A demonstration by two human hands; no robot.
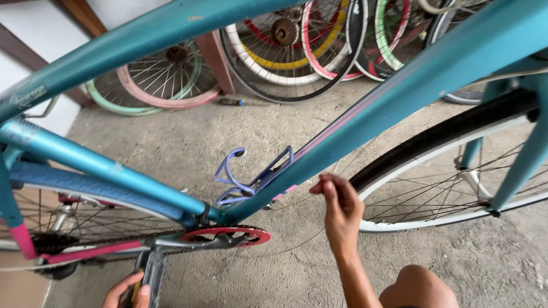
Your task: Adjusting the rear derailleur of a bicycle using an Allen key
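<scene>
Head view: left hand point(127, 291) grips the pedal point(149, 278) at bottom; right hand's point(341, 208) pinched fingers hold nothing beside the teal frame point(365, 117). Turning the pedal could catch fingers in the red chainring point(228, 235).

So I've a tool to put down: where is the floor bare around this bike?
Bare concrete floor lies between the teal frame and the spare wheels at the wall, apart from a small screwdriver. More lies lower right, below the front wheel. It is crowded by the red chainring and pedal.
</scene>
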